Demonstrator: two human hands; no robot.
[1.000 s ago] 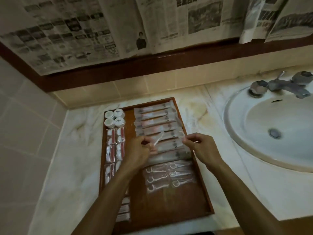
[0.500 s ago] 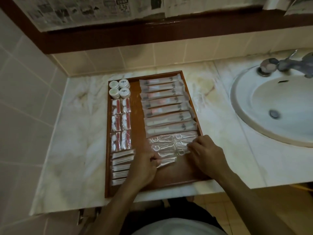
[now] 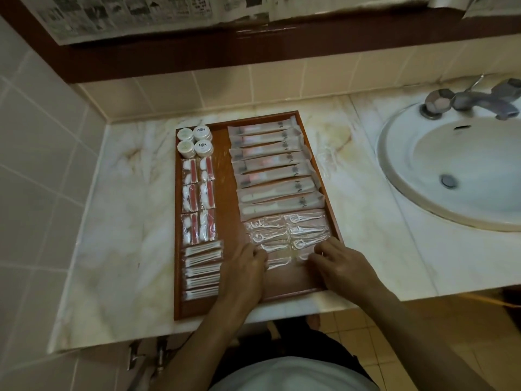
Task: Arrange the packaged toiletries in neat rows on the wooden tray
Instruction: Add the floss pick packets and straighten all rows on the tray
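The wooden tray (image 3: 225, 193) lies on the marble counter. Its right column holds several long wrapped toothbrush packets (image 3: 270, 167), with clear floss-pick packets (image 3: 284, 232) in two columns below them. The left column has small round white jars (image 3: 194, 141), red-and-white sachets (image 3: 198, 198) and cotton-swab packets (image 3: 201, 270). My left hand (image 3: 244, 273) rests on the tray with its fingertips on the lowest left floss-pick packet (image 3: 277, 262). My right hand (image 3: 342, 266) presses its fingertips on the lowest right floss-pick packet; that packet is mostly hidden under the fingers.
A white sink (image 3: 456, 170) with a metal tap (image 3: 473, 101) sits at the right of the counter (image 3: 112, 221). Tiled walls close the back and left. Newspaper (image 3: 135, 15) covers the mirror above. The counter's front edge runs just below the tray.
A second ago both hands held a floss-pick packet above the toothbrush packets. They have come down to the bottom floss-pick row, and the view has tilted downward.
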